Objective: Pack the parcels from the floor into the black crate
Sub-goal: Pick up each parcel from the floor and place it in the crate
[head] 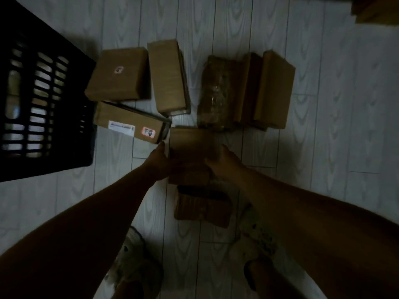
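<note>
- The left hand (158,161) and the right hand (224,164) clasp one brown parcel (190,145) between them. The left grip is on its 9 o'clock edge and the right grip wraps over its 3 o'clock edge.
- Both grips are closed on this parcel. The picture is dim, so I cannot tell how each finger lies.
- The parcel sits at the centre of the view. I cannot tell whether it is already clear of the floor (323,126).
- I judge the step in hand to be picking up one parcel in order to carry it to the black crate (64,167).
- The crate stands at 9 o'clock from the hands, well apart from the clasped parcel. The next move therefore calls for a lift and a swing toward 9 o'clock, over the labelled parcel (129,124), which lies just beside the crate wall.
- Both forearms reach forward and converge on the parcel, with the wrists almost straight.
- More parcels wait on the floor: a square one (119,74) at 11 o'clock, a long one (167,76) at 12 o'clock, a plastic-wrapped one (213,93) at 1 o'clock, and one (200,203) at 6 o'clock near the shoes (259,234).
- I cannot tell what is inside the crate, but most of the packing seems not yet done.
</note>
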A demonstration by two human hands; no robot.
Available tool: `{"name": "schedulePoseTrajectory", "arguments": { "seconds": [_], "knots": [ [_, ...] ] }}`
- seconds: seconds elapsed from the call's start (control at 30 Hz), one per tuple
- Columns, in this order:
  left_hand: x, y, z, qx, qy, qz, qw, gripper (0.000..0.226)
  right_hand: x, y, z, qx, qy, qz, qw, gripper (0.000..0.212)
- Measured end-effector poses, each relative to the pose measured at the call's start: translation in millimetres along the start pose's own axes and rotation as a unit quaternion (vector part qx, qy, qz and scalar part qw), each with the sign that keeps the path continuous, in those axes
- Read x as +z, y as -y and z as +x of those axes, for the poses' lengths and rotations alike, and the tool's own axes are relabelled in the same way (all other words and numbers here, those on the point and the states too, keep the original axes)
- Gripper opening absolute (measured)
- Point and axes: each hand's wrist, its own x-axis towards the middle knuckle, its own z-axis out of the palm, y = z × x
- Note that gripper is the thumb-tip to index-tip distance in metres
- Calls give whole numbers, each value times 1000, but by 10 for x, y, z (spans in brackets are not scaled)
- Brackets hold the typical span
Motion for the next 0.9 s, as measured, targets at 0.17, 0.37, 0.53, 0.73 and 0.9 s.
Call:
{"name": "schedulePoseTrajectory", "arguments": {
  "seconds": [0.17,0.37,0.53,0.73,0.9],
  "knots": [
    [242,169,335,-31,53,-78,995,16,266,-60,364,4,15,62,998,42],
    [104,90,-95,-35,35,-110,993,40,227,99,-164,25,-11,81,996,60],
    [-396,-357,-1037,-12,29,-127,991,44,-79,622,-1198,-11,-30,105,994,51],
    [-1329,-1099,-2520,29,15,-137,990,44,-349,1565,-2862,-57,-63,151,985,52],
    [-1960,-1504,-3739,94,7,-84,992,36,-395,2141,-4214,-98,-109,169,975,48]
  ]
}}
